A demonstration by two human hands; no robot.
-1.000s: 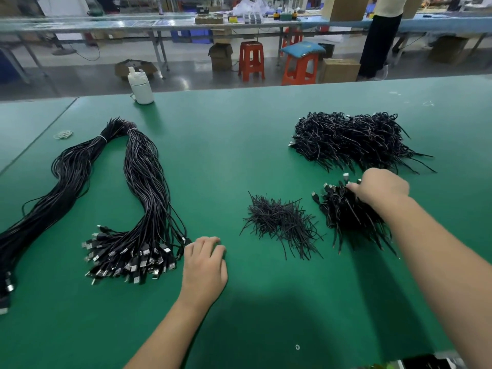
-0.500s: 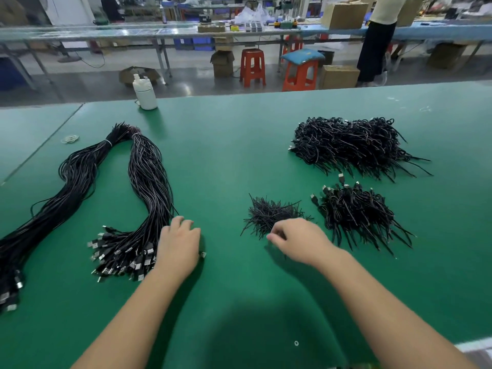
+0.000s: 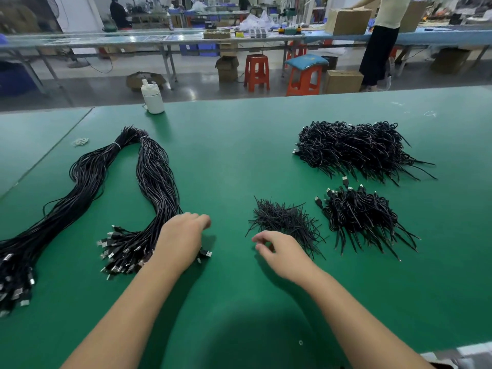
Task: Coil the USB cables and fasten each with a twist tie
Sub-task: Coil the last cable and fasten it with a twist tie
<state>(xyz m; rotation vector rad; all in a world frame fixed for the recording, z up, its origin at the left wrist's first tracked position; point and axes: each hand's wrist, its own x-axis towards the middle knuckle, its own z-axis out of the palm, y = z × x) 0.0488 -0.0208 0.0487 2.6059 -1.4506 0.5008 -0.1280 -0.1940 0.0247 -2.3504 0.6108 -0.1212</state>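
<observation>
Our left hand (image 3: 181, 242) lies knuckles-up over the plug end of the nearer loose cable bundle (image 3: 157, 187), fingers curled down into the plugs. Looks like we're picking one cable out, but the palm covers the contact, so we can't tell whether anything is actually gripped. One USB plug (image 3: 206, 253) pokes out just right of the hand.

Our right hand (image 3: 282, 253) hovers just short of the twist tie pile (image 3: 286, 221), thumb and forefinger loosely curved, nothing visible between them. A single thin tie there would be hard to see.

Step, as we read it: starting a fresh cycle, cable on the left, tie on the right. Next move needs one cable separated cleanly from tangled neighbours, and exactly one tie pinched.

Beyond the right hand: small stack of coiled cables (image 3: 364, 217), larger finished heap (image 3: 356, 147) further out. Left of the left hand, a second loose bundle (image 3: 53, 209) runs off frame, so count unknown.
</observation>
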